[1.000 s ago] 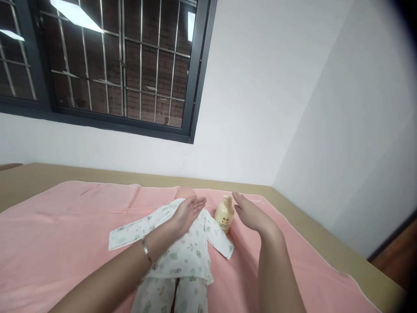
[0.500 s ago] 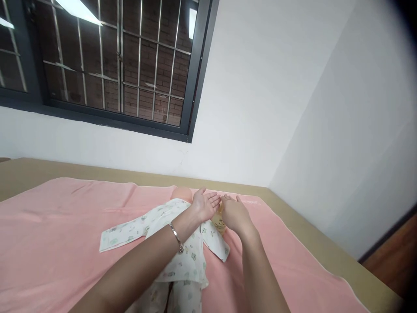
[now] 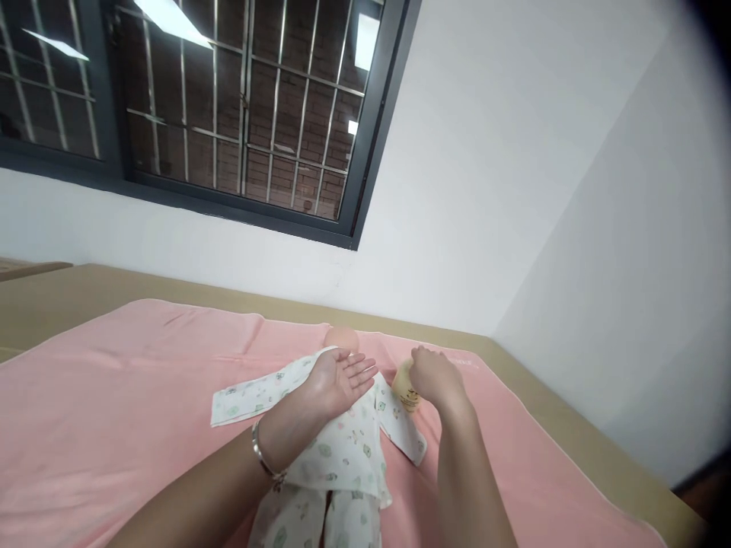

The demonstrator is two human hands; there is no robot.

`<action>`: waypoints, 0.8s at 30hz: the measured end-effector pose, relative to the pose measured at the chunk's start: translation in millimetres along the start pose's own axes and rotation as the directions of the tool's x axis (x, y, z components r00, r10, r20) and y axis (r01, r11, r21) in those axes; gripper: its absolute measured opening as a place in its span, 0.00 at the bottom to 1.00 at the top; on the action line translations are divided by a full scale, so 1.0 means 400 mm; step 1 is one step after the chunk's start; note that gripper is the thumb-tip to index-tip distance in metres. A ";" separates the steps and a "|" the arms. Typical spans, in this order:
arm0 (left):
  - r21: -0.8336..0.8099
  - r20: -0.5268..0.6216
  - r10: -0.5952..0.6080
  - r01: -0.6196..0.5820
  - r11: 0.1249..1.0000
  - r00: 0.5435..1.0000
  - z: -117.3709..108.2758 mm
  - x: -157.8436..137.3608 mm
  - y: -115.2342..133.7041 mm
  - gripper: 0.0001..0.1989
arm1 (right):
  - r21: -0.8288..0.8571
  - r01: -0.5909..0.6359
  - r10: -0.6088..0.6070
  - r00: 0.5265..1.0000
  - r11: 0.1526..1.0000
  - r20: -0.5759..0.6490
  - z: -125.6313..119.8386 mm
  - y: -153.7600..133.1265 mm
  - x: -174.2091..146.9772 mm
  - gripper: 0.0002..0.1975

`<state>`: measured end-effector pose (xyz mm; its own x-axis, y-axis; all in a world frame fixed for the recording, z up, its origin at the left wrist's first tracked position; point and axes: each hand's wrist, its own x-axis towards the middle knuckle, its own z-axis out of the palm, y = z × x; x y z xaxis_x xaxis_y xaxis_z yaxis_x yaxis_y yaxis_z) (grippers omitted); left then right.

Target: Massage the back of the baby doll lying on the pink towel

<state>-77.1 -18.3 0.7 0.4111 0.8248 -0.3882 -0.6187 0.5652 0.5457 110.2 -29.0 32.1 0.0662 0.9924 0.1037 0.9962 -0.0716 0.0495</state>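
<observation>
On the bed, largest to smallest:
Wall: white wall [image 3: 485, 190] met a second wall at a corner on the right; a dark-framed barred window [image 3: 228, 114] sat in it, upper left, brick visible behind the bars.
Bed surface: tan surface [image 3: 85, 293] ran along the wall, covered by a pink towel [image 3: 103, 411] spread flat.
Doll: doll [image 3: 341, 339] lay on its back on the towel, head toward the wall, dressed in a white printed outfit [image 3: 343, 449]; one sleeve lay stretched out flat to the left.
Left hand: left hand [image 3: 341, 378] was held palm up over the doll's chest, fingers spread and flat, holding nothing; a bracelet [image 3: 263, 460] circled the wrist.
Right hand: right hand [image 3: 437, 378] was curled over the top of the bottle, fingers closed around it.
Bottle: small yellow bottle [image 3: 405, 387] stood on the towel just beside the doll's right-side sleeve, tilted slightly; its cap was hidden under the hand.
</observation>
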 end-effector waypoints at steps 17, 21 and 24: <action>0.003 0.295 0.041 -0.044 0.999 0.955 -0.002 -0.228 0.036 0.27 | 0.396 0.527 -0.355 0.830 0.752 -0.431 0.014 -0.197 -0.182 0.33; -0.013 0.375 0.043 -0.041 0.999 0.926 0.015 -0.278 0.037 0.30 | 0.144 0.643 -0.457 0.667 0.753 -0.589 0.041 -0.269 -0.244 0.38; 0.048 0.351 0.002 -0.020 0.999 0.936 0.019 -0.284 0.039 0.31 | 0.084 0.753 -0.552 0.548 0.653 -0.628 0.057 -0.307 -0.297 0.47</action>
<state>-128.4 -103.0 59.0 0.6184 0.7792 -0.1017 -0.5940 0.5483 0.5887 -18.7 -135.9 -9.1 -0.5489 0.5208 0.6538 0.7048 0.7089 0.0270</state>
